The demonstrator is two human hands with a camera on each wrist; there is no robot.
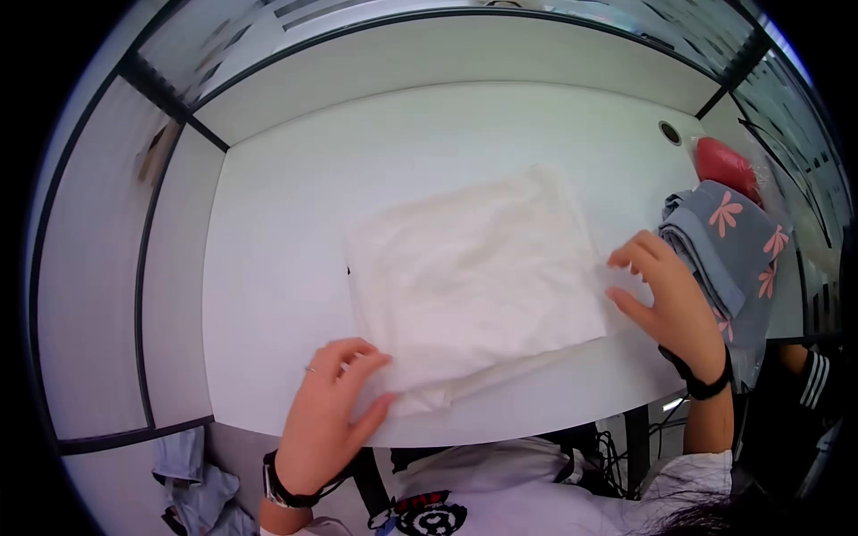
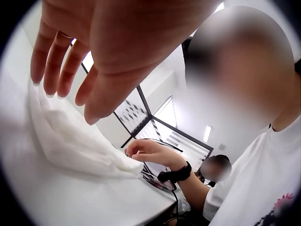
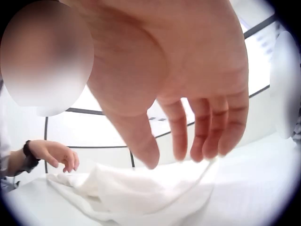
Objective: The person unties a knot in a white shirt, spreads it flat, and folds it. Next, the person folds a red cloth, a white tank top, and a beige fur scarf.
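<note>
Slantwise, white cloth (image 1: 474, 277), long axis tilting away rightward (outline partly washed out); left hand (image 1: 327, 413), right hand (image 1: 672, 299) loosely spread.

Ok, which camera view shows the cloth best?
The head view: from above, it shows nearly the whole outline of the cloth. The left wrist view catches it from low at the side, left fingers at one end. The right wrist view shows it foreshortened, its folds below the right fingers.

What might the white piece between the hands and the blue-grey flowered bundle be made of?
White piece: probably soft, matte cloth, judging by its loose folds and creases. Blue-grey bundle: likely matte fabric too, from its rounded, stacked folds; the fibre is unclear.
</note>
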